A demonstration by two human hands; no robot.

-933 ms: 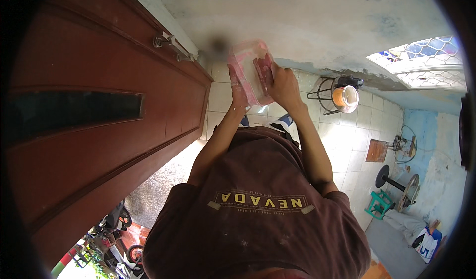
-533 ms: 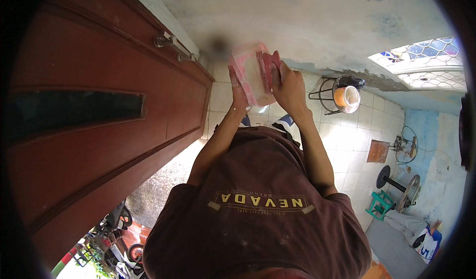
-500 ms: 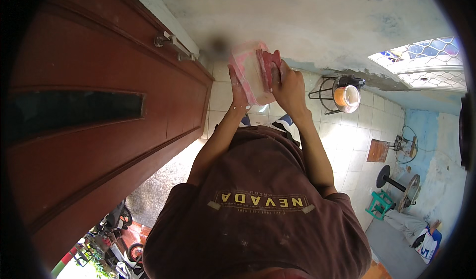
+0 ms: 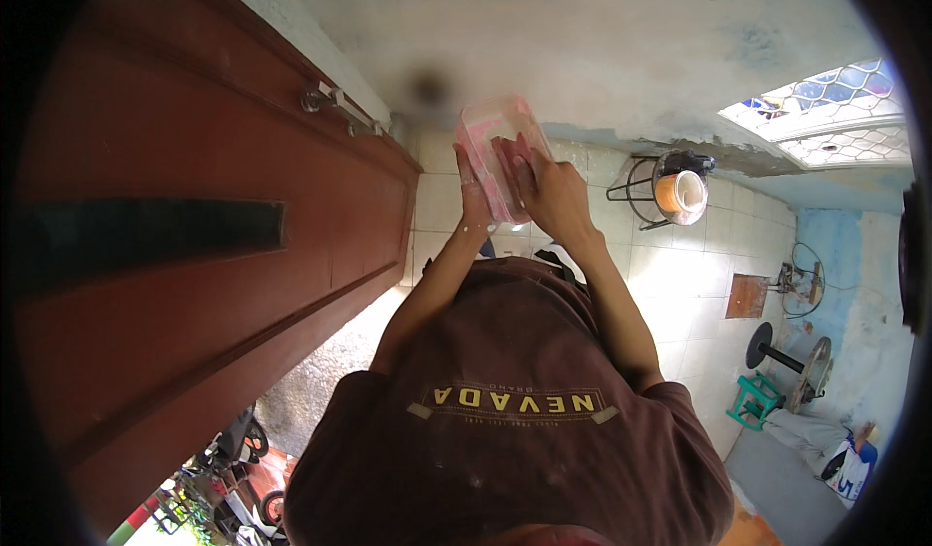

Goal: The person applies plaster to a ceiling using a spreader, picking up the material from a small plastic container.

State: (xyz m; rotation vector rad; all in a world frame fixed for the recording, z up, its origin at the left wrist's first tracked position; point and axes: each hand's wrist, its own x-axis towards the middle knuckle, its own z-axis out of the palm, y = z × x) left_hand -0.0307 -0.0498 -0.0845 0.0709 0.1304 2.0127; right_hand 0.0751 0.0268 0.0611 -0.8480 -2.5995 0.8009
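My left hand (image 4: 473, 197) grips the near left side of a rectangular, pink-smeared plastic tub (image 4: 473, 119), its fingers wrapped along the wall. The tub is tilted and held up in front of me. In my right hand (image 4: 557, 198) is a dark pink scraper (image 4: 506, 158), its blade down inside the tub. My right fingers cover much of the scraper, and what lies at the bottom of the tub is partly hidden by that hand.
A patchy plastered wall (image 4: 621, 51) rises ahead. On the left stands a brown door (image 4: 175, 332) with a metal handle (image 4: 335, 107). A round stool (image 4: 631, 195) bears an orange-and-white pot (image 4: 682, 197). Farther right are a grilled window (image 4: 825, 109), a green stool (image 4: 754, 400) and a person (image 4: 825, 449).
The scraper has gone from above the tub's right edge down into it, with my right hand following. Both hands and the tub sit slightly lower in view.
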